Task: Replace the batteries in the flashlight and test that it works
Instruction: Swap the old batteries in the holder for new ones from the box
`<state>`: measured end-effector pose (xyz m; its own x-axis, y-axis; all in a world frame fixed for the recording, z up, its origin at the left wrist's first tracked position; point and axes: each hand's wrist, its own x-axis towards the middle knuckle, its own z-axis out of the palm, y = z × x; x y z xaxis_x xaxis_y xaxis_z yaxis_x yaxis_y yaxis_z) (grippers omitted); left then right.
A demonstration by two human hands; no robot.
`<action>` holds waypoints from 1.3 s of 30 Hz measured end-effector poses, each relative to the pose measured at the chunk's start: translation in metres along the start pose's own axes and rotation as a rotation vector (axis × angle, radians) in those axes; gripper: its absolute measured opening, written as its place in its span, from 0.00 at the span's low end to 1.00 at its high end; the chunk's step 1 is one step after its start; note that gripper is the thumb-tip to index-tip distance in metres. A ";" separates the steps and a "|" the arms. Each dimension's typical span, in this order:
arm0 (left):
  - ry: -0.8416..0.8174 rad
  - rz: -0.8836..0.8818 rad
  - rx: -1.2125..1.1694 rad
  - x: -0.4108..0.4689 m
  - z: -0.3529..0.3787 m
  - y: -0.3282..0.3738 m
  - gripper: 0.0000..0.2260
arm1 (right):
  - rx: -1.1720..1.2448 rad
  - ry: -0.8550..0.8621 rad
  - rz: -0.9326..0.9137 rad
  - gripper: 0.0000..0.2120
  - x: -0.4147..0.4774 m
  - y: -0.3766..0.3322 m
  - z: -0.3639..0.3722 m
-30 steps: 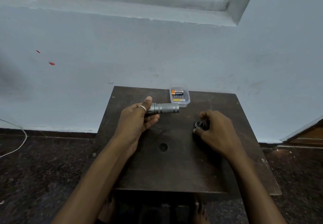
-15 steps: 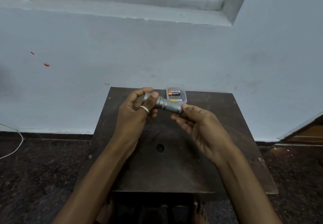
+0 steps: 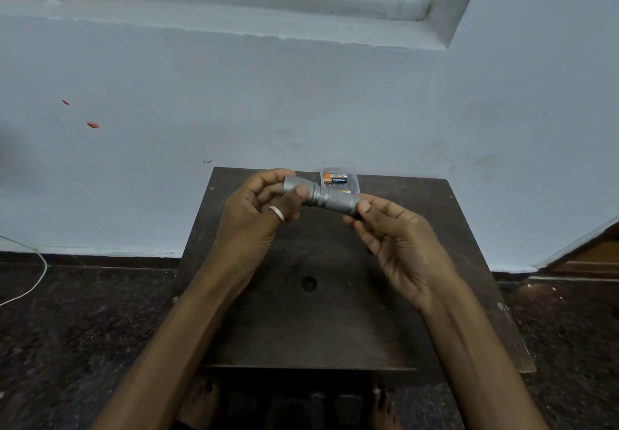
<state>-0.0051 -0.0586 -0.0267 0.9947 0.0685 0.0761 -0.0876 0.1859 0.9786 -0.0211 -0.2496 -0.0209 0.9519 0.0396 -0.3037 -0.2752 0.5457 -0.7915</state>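
Observation:
A silver metal flashlight (image 3: 330, 199) is held in the air above the far part of the dark wooden table (image 3: 335, 329), its body tilted down to the right. My left hand (image 3: 258, 215), with a ring on one finger, grips the wide head end. My right hand (image 3: 398, 245) pinches the tail end between thumb and fingertips; whatever lies under those fingertips is hidden. Behind the flashlight a small clear plastic box (image 3: 352, 185) at the table's far edge holds an orange-and-black battery (image 3: 335, 179).
The table stands against a pale blue wall (image 3: 301, 101) with a window ledge above. A white cable (image 3: 31, 282) lies on the dark speckled floor at the left. A wooden edge (image 3: 589, 255) shows at the right. Bare feet are below the table's near edge.
My left hand lifted the flashlight off the table. My right hand left the small dark cap area on the table and came up to the flashlight's tail end.

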 end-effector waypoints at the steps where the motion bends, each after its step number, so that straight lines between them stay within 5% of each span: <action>1: -0.031 0.007 0.052 0.000 -0.002 0.001 0.16 | -0.031 0.013 -0.024 0.11 0.000 -0.002 -0.001; 8: -0.191 0.392 0.852 -0.002 -0.017 -0.014 0.19 | -0.280 0.072 -0.160 0.10 -0.003 0.001 0.001; 13: -0.022 0.526 1.245 -0.010 -0.014 -0.018 0.17 | -0.521 0.117 -0.281 0.11 -0.004 0.004 0.004; 18: 0.050 0.492 1.218 -0.006 -0.019 -0.020 0.17 | -0.393 0.156 -0.334 0.09 -0.002 -0.002 0.000; 26: 0.035 0.083 0.831 0.000 -0.020 -0.017 0.15 | 0.130 0.223 -0.278 0.03 0.000 -0.021 -0.012; 39: -0.037 -0.077 0.911 -0.001 -0.026 -0.026 0.18 | 0.121 0.227 -0.262 0.03 0.000 -0.019 -0.011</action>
<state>-0.0050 -0.0380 -0.0569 0.9986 0.0536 -0.0049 0.0390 -0.6579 0.7521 -0.0176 -0.2698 -0.0115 0.9303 -0.2939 -0.2196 0.0049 0.6086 -0.7935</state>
